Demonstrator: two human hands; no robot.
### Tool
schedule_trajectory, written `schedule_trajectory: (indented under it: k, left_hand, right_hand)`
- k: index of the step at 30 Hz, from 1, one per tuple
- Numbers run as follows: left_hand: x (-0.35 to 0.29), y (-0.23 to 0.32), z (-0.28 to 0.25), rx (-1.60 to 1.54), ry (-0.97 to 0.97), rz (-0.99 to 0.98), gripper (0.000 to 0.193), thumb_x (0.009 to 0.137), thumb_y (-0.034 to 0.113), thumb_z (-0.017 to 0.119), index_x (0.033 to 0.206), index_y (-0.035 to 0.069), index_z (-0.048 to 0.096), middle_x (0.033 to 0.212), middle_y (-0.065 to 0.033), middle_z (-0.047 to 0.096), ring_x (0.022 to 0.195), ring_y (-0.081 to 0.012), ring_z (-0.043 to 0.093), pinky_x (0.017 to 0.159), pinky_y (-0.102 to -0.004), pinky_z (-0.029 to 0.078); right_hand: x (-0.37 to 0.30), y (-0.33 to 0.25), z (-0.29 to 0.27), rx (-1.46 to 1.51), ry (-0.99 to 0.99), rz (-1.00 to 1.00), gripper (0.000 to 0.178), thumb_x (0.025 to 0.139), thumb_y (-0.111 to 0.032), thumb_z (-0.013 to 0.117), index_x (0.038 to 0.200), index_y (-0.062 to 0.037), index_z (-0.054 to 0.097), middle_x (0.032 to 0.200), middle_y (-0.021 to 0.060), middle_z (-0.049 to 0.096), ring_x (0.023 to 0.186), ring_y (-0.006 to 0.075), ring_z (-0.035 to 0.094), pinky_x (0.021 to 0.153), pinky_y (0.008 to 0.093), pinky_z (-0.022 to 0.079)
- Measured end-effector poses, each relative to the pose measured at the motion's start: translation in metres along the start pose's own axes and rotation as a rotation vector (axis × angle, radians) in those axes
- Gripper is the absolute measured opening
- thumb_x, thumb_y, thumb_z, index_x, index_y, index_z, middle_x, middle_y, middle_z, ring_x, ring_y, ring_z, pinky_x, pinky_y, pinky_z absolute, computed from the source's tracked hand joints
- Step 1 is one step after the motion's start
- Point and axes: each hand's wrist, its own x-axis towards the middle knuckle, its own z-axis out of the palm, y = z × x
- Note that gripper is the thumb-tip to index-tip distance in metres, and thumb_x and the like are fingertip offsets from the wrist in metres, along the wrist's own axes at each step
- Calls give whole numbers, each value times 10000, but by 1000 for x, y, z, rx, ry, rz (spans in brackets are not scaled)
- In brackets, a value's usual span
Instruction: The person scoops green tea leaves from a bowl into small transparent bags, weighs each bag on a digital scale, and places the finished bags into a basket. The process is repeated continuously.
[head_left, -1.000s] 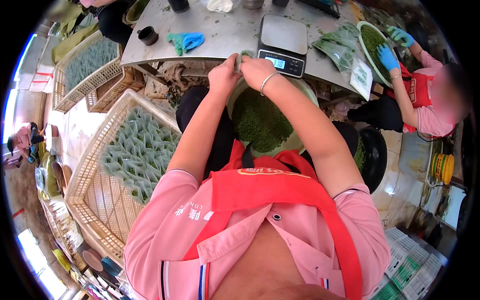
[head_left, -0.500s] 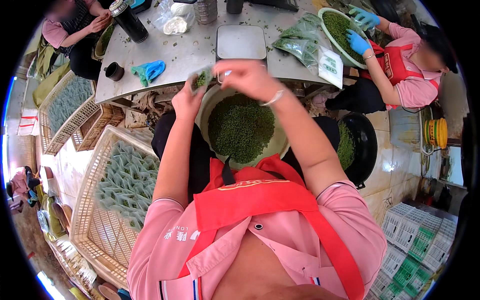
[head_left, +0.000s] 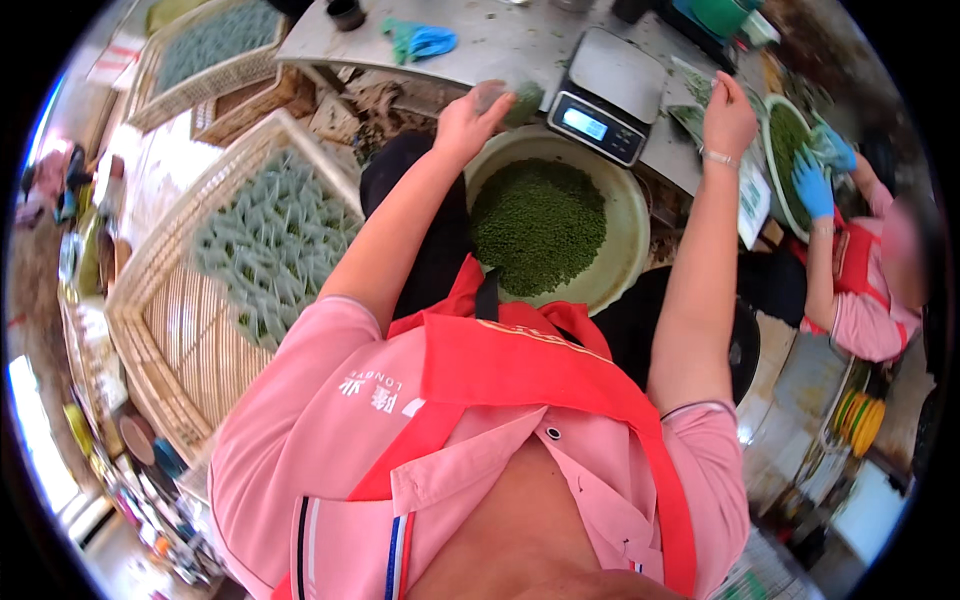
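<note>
My left hand point(head_left: 468, 125) is closed on a small clear plastic bag point(head_left: 522, 103) holding green peppercorns, above the far rim of a pale basin. In that basin point(head_left: 628, 235) lies a heap of small green peppercorns point(head_left: 538, 225), between my knees. My right hand point(head_left: 730, 118) is raised at the right of a digital scale point(head_left: 618, 85), its fingers drawn together in a pinch. Whether anything small is in them I cannot make out. The scale's plate is bare and its display is lit. Beyond the right hand lie clear bags of green stuff point(head_left: 690, 120).
At my left stands a cream plastic crate point(head_left: 160, 330) with many filled bags point(head_left: 275, 245); another crate point(head_left: 205, 90) is behind it. A blue-green glove point(head_left: 420, 40) and a dark cup point(head_left: 346, 12) lie on the metal table point(head_left: 490, 45). At right, a blue-gloved person works at a basin point(head_left: 775, 165).
My view has turned, so the scene is tilted. My right hand has left the bag in my left hand and moved away to the right, past the scale. The left hand keeps the bag.
</note>
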Motion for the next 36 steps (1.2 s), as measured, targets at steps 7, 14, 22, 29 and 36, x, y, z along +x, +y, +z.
schedule_trajectory:
  k: [7, 14, 22, 29, 36]
  left_hand:
    - [-47, -2, -61, -282, 153, 17, 361, 934, 305, 526, 1120, -3, 555, 900, -57, 613, 706, -140, 629, 661, -278, 489]
    - [-199, -26, -277, 432, 796, -45, 358, 923, 400, 486, 1115, 122, 605, 740, -149, 640, 644, -245, 619, 600, -367, 473]
    - [-350, -110, -413, 829, 809, -956, 590, 877, 526, 380, 1166, 38, 544, 1055, -263, 605, 992, -410, 581, 860, -481, 436]
    - [-359, -176, -393, 818, 289, -1001, 657, 849, 490, 490, 1244, -34, 466, 1143, -250, 579, 1089, -362, 547, 934, -422, 408]
    - [-300, -89, -352, 1202, 437, -764, 792, 765, 552, 604, 1303, 0, 426, 1215, -193, 555, 1080, -342, 550, 886, -429, 438]
  right_hand:
    - [-121, -61, 48, 177, -205, -517, 302, 802, -42, 537, 1094, 9, 593, 1149, 170, 584, 1097, 327, 525, 972, 401, 400]
    - [-191, -32, 18, 483, -347, -36, 239, 871, -73, 542, 1090, -13, 618, 1078, 125, 640, 983, 248, 610, 850, 316, 464]
    - [-298, 12, 80, -167, -1284, -191, 360, 816, -308, 622, 1057, -41, 633, 1002, 188, 648, 945, 350, 619, 817, 423, 490]
    - [-370, 33, 82, -349, -1504, -118, 490, 742, -390, 650, 936, 60, 649, 956, 259, 637, 935, 393, 617, 816, 438, 485]
    - [-387, 23, 95, -52, -1569, -147, 474, 663, -398, 712, 928, -9, 652, 892, 202, 659, 847, 375, 635, 752, 431, 502]
